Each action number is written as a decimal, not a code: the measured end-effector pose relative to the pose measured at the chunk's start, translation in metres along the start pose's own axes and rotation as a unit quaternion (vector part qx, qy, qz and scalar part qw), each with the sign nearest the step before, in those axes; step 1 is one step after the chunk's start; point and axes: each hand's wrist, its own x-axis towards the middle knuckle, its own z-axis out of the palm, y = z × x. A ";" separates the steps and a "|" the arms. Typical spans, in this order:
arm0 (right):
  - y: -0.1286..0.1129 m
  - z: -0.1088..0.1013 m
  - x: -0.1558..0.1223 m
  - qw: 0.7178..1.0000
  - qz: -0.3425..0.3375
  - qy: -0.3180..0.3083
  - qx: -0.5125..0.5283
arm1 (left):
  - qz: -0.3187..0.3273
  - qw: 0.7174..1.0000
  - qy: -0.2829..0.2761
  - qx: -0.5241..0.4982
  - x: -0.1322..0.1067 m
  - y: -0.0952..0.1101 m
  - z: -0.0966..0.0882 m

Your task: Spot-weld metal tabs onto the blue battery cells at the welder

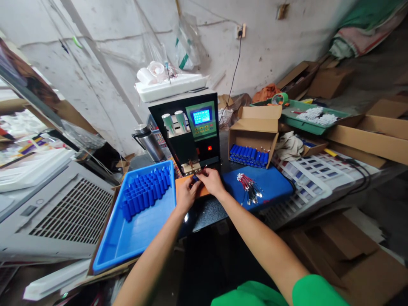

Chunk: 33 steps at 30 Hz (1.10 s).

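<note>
My left hand is closed around a blue cylindrical battery cell, mostly hidden by my fingers, at the front of a black spot welder. Close beside it, my right hand pinches what looks like a thin red wire lead at the cell's end. Both hands rest over an orange block, just below the welder's electrodes. To the left, a blue tray holds rows of upright blue cells. Right of my hands, a bundle of red and black wire leads lies on a blue mat.
An open cardboard box with stacked blue cells stands behind the mat. A steel flask is left of the welder. Further right are a green tray of white parts and a white plastic crate.
</note>
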 end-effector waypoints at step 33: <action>0.002 -0.014 -0.007 1.000 -0.008 -0.020 0.013 | 0.001 0.998 0.004 0.057 0.001 -0.004 -0.001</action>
